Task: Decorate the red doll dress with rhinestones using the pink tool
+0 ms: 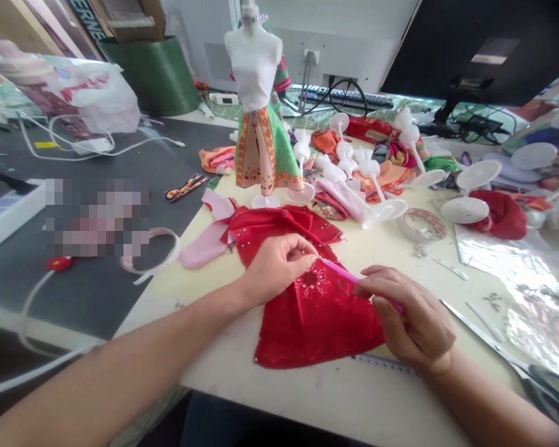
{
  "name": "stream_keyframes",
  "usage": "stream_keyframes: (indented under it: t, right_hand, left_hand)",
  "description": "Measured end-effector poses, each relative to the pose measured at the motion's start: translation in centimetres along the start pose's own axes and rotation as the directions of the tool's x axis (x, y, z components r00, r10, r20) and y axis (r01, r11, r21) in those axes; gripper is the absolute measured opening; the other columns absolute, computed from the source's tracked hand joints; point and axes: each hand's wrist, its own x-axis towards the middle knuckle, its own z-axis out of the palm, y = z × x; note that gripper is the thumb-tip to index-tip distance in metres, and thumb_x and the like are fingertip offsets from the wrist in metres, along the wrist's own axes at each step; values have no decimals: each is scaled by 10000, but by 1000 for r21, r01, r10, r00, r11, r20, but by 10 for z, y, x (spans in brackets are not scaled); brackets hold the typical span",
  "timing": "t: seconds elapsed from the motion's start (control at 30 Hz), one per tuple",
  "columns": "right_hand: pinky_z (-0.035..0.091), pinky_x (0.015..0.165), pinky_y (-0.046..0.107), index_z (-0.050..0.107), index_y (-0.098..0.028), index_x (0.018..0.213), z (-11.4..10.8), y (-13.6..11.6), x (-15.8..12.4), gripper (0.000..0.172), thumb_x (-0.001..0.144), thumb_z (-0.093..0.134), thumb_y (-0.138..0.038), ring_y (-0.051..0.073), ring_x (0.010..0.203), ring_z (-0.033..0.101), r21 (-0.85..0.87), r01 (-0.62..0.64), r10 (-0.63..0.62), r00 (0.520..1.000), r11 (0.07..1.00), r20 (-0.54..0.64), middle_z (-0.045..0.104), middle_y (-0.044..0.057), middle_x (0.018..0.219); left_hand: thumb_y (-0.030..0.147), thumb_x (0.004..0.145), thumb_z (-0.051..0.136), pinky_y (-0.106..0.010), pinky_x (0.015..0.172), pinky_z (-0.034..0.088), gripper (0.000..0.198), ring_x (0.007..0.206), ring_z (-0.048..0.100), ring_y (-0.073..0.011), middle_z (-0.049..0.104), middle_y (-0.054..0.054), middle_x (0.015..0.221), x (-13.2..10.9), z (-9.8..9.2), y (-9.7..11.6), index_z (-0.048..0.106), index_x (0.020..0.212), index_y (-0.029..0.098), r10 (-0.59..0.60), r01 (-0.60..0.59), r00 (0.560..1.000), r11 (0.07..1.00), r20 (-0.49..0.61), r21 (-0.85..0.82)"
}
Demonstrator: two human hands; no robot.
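Observation:
A miniature red dress (317,323) with a pale floral pattern and small bead-like dots lies spread on the cream table top. My right hand (407,313) grips a slim pink pen-like tool (342,271) over the dress, its tip pointing left. Above the dress's middle, my left hand (282,264) has thumb and forefinger pinched together right at that tip. Whatever is between those fingertips is too small to make out. A ruler (384,364) lies partly under the dress's lower edge, close to my right hand.
Behind the dress stands a small white mannequin (254,68) in a patterned skirt. Several tiny white dress forms (347,155) lie among fabric scraps. Tape rolls (422,225) flank the dress. Scissors (517,360) lie at right; a power strip (9,205) sits far left.

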Motion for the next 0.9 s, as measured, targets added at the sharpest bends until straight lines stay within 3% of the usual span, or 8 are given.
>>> stream_keyframes:
  t: [0.67, 0.9]
  right_hand:
    - [548, 717, 389, 564, -76, 1016, -2, -1, 0, 272, 772, 487, 18, 166, 745, 582, 2, 1, -1, 1000, 1000, -5, 597, 64, 774]
    - [545, 708, 394, 562, -74, 1012, -2, -2, 1, 274, 771, 473, 22, 164, 734, 577, 1, 5, -5, 1000, 1000, -7, 595, 65, 768]
  left_hand:
    - [256, 755, 603, -185, 462, 277, 133, 475, 325, -48, 366, 76, 508, -1, -1, 3, 654, 789, 138, 47, -50, 998, 996, 45, 70]
    - [222, 763, 574, -192, 470, 274, 101, 479, 313, -52, 349, 77, 504, -2, 0, 1, 643, 757, 149, 126, -133, 991, 975, 49, 177]
